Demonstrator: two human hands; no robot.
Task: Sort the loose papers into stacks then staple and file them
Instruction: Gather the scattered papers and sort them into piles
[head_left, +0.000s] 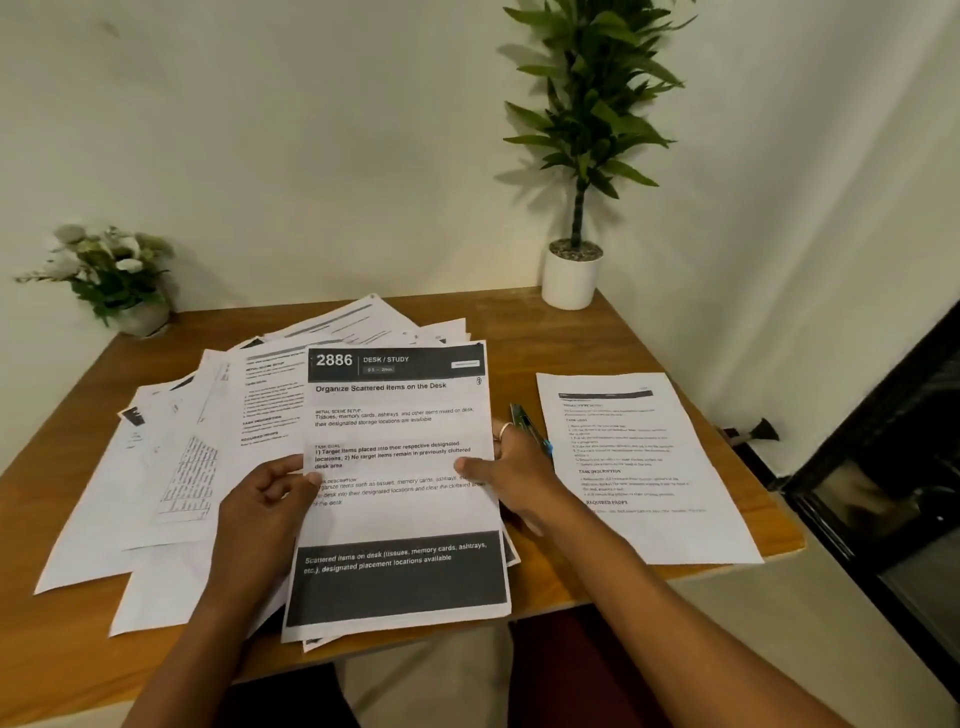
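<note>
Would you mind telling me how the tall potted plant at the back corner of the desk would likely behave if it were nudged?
The tall potted plant looks top-heavy: long stem and leafy crown above a small white pot, so it may tip rather than slide. It stands close to the desk corner, so a nudge might topple it off.

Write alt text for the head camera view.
Two hands, left hand and right hand, grip a printed sheet over scattered loose papers on a wooden desk. A separate sheet lies right.
</note>
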